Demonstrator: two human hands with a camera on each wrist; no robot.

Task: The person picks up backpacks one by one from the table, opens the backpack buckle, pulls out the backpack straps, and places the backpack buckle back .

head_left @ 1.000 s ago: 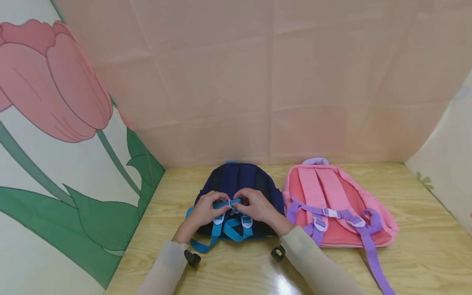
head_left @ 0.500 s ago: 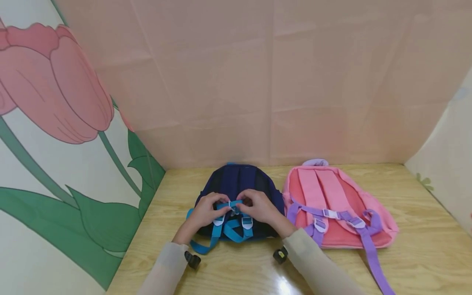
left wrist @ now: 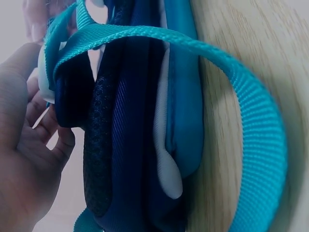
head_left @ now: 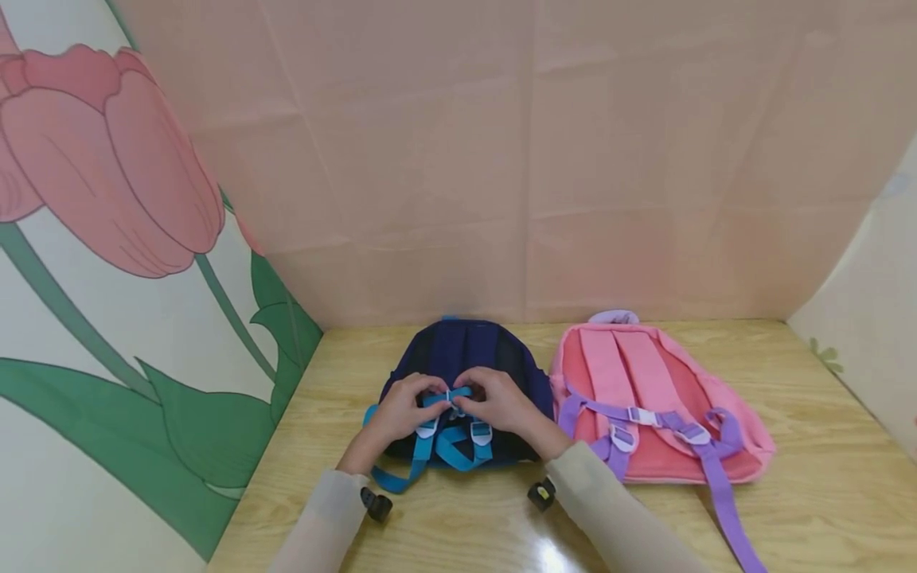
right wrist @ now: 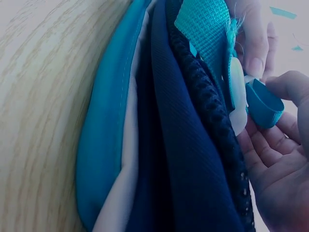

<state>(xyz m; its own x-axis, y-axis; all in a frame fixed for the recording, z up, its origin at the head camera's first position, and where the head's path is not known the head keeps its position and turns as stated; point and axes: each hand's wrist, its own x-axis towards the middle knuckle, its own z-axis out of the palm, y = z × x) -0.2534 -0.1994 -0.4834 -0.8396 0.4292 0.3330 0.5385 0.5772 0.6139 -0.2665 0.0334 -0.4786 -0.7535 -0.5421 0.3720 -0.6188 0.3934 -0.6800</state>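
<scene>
A navy backpack lies on the table with its shoulder straps up. Over its middle, both hands meet at a blue chest strap with a small white clip. From the left side, my left hand pinches the strap close to the clip. On the other side, my right hand holds it between thumb and fingers. In the right wrist view a folded loop of blue strap sits at the right fingers. The fingers partly hide the clip. White adjusters and loose blue webbing lie below.
Close on the right lies a pink backpack with purple straps, one trailing toward the front edge. A wooden table bears both bags. A pinkish cloth backdrop stands behind, and a tulip-printed wall at left.
Both hands stay at the blue strap, with only slight shifts of the right hand and strap. The backpacks keep their places; the view has tilted a little.
</scene>
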